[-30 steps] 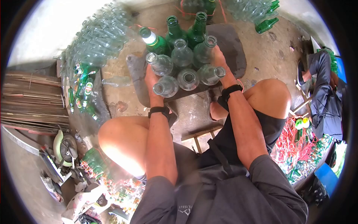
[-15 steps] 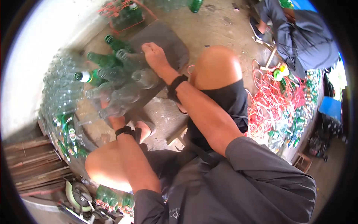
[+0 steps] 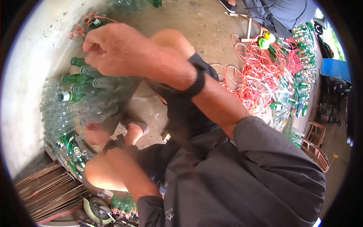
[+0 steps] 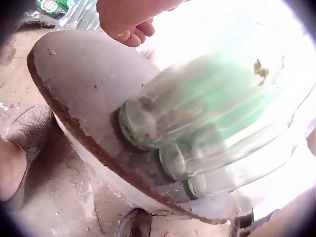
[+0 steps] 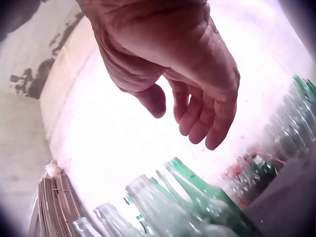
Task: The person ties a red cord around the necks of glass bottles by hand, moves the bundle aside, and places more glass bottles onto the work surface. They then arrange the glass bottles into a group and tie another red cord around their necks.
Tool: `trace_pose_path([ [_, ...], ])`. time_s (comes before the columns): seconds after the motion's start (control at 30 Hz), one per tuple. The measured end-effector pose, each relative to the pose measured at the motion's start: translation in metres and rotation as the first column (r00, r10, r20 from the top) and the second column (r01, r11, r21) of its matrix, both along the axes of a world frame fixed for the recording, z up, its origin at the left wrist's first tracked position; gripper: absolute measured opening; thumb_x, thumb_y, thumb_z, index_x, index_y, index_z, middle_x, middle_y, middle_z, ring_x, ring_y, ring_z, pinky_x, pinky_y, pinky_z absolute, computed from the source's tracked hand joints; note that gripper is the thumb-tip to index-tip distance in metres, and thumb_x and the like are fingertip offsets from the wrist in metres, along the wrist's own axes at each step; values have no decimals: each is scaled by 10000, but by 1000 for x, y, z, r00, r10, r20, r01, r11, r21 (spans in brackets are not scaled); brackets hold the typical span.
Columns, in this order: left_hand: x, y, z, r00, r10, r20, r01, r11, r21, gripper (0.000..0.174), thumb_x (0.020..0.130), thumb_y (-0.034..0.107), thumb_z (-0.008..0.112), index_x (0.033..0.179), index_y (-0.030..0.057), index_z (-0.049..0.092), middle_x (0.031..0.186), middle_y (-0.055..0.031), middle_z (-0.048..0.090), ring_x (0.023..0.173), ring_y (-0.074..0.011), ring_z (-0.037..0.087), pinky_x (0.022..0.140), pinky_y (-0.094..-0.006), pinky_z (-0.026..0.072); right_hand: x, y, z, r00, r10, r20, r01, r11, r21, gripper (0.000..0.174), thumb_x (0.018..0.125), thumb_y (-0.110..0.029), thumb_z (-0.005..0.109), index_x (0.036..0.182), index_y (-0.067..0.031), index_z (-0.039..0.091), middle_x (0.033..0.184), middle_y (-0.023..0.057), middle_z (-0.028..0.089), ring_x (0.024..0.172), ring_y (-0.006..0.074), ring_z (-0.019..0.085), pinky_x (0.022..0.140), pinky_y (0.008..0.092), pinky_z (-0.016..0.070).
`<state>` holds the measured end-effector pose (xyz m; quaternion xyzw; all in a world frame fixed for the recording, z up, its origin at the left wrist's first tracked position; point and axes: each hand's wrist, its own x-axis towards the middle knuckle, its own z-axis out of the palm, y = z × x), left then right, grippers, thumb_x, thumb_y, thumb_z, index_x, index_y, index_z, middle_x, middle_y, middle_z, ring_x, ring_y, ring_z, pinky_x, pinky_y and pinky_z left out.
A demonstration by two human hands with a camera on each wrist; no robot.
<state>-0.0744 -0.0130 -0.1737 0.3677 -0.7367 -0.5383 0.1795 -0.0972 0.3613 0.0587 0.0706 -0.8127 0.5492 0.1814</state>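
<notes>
A cluster of clear glass bottles and green bottles stands together on a low grey board with a worn brown edge. My right hand is raised above them, fingers loosely bent and holding nothing; the right wrist view shows the bottle necks below this hand. Beside the near side of the cluster is my left hand, blurred in the head view. In the left wrist view the left hand hangs over the board with bent fingers, apart from the clear bottles.
Many clear bottles are stacked along the white wall. A bundle tied with red cord stands farther back. Wooden strips lie at lower left. A tangle of red cord covers the floor at right, near another person's leg.
Both hands have come away from the sides of the bottle cluster. The right hand has risen over it, and the left has drawn back. The head view has turned, shifting the bottles left.
</notes>
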Motion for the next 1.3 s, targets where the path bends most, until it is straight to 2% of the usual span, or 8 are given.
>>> trace_pose_path([
  [0.03,2,17,25,947,315,-61,-266,877,399,169,971,224,654,963,55,640,921,-30,658,827,-179,646,732,-325,534,11,11,14,999,-26,-44,28,998,50,175,838,-161,625,895,-34,731,853,200,728,828,399,710,782,459,567],
  [0.17,19,31,66,906,416,-76,-359,851,384,207,934,211,703,814,98,578,783,0,601,690,-160,593,631,-304,498,46,71,24,985,-89,-145,94,995,31,247,877,-195,669,1033,-19,744,845,137,750,777,250,739,739,368,593],
  [0.3,35,29,84,877,481,-17,-440,816,374,366,912,261,726,698,145,453,682,19,482,614,-142,489,582,-304,422,88,147,12,947,-202,251,212,977,-13,122,968,-99,658,1045,-11,693,807,45,680,613,110,584,566,256,476],
  [0.37,40,19,83,896,441,-58,-379,825,418,340,917,264,716,732,150,455,719,28,449,658,-137,460,625,-307,401,106,188,-32,870,-264,416,285,958,11,302,958,-247,665,1148,-18,719,962,65,749,868,143,704,754,305,575],
  [0.67,53,13,92,928,344,-142,-253,864,436,257,935,266,711,901,114,507,866,25,429,808,-144,436,748,-322,387,219,281,-273,562,-210,800,362,932,-10,291,904,-216,653,1107,-34,754,924,114,757,834,187,735,730,350,610],
  [0.73,55,13,92,938,314,-145,-223,870,440,261,938,269,713,936,93,521,887,16,441,827,-150,446,761,-326,397,241,294,-317,595,-285,752,56,948,314,275,877,-151,664,1122,-75,763,969,92,755,865,174,710,736,330,587],
  [0.83,60,19,97,944,280,-172,-189,891,413,274,947,275,714,961,69,535,900,6,451,835,-155,457,763,-338,407,279,304,-413,625,-293,724,126,953,277,297,801,-113,643,1063,-88,781,1031,191,753,961,361,726,869,399,584],
  [1.3,91,64,135,978,-128,-165,177,929,326,246,1012,278,656,908,98,525,890,11,436,875,-139,445,842,-320,394,229,206,-415,640,-347,685,-129,831,541,430,763,-33,663,1192,-50,691,1143,261,637,1191,400,581,1023,463,477],
])
